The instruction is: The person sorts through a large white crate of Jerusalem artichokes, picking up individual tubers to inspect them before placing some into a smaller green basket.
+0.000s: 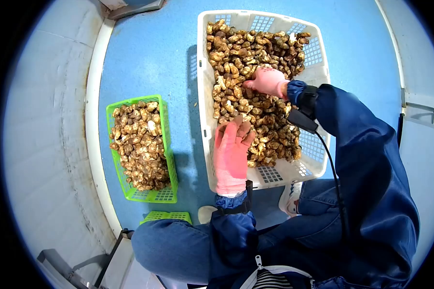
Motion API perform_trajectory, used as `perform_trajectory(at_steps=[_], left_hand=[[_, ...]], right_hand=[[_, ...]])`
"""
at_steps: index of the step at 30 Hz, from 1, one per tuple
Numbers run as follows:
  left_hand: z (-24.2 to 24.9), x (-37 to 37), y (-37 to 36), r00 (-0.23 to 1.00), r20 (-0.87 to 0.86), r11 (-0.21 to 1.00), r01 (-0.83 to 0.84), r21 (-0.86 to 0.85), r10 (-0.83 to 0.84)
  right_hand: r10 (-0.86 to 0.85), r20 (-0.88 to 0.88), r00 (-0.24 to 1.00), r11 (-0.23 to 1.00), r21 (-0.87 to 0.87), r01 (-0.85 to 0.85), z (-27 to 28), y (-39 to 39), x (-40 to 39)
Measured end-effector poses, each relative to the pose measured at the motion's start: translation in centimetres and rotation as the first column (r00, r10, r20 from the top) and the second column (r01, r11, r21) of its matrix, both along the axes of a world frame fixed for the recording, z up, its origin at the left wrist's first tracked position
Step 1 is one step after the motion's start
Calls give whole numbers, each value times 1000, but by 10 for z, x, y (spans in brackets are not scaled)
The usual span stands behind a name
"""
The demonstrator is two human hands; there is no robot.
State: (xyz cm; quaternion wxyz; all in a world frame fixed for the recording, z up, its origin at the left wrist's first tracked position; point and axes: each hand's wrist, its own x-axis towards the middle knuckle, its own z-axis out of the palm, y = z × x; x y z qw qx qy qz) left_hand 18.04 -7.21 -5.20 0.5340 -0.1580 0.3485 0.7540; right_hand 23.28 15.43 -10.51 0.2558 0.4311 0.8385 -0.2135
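Note:
Brown-and-cream, knobbly mushrooms [270, 113] fill much of a large white plastic crate [313, 79]. My right hand [269, 81], in a pink glove, reaches down into the middle of the pile. Its thumb points left and its other fingers curl under; what lies beneath them is hidden. Over the crate's near left part is my left hand [232, 151], also gloved in pink, its fingers bent a little and apart at the edge of the mushrooms. I see nothing held in it.
A smaller green basket [167, 139] heaped with similar mushrooms stands left of the crate on the blue floor [178, 29]. Part of another green basket [171, 216] shows beside my knee. Pale walls [53, 120] rise on both sides. A black cable [333, 176] hangs from my right wrist.

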Motion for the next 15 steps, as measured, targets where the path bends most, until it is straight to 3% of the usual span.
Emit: perform_trajectory(at_steps=[1, 3, 5, 6, 7, 9, 10, 13, 15], left_hand=[[0, -1, -2, 1000, -2, 1000, -3, -5, 3], [1, -5, -4, 999, -9, 999, 40, -30, -40], [1, -7, -3, 999, -8, 992, 30, -120, -31], [-1, -9, -5, 1000, 20, 992, 12, -124, -9], [-2, -9, -5, 999, 50, 992, -6, -125, 12], [-5, -4, -6, 1000, 4, 987, -4, -158, 5], [-6, -2, -3, 999, -50, 984, 10, -176, -19], [-13, 4, -3, 994, -92, 984, 37, -177, -53], [-12, 5, -5, 983, -119, 974, 115, -193, -139]], right_hand=[[42, 22, 999, 996, 74, -43, 4, -6, -5], [32, 15, 999, 999, 2, -32, 2, -1, -6], [-101, -75, 992, 932, -355, 68, 13, 4, 5], [-201, -90, 976, 822, -557, 118, 11, 3, 11], [-66, 65, 996, 748, -658, 92, 41, 2, 10], [58, 1, 998, 776, -629, -45, 54, -12, 18], [330, -21, 944, 901, -290, -322, 57, -21, 11], [273, -118, 955, 958, 126, -258, 11, -35, -11], [242, -75, 967, 965, 127, -231, -5, -32, -24]])
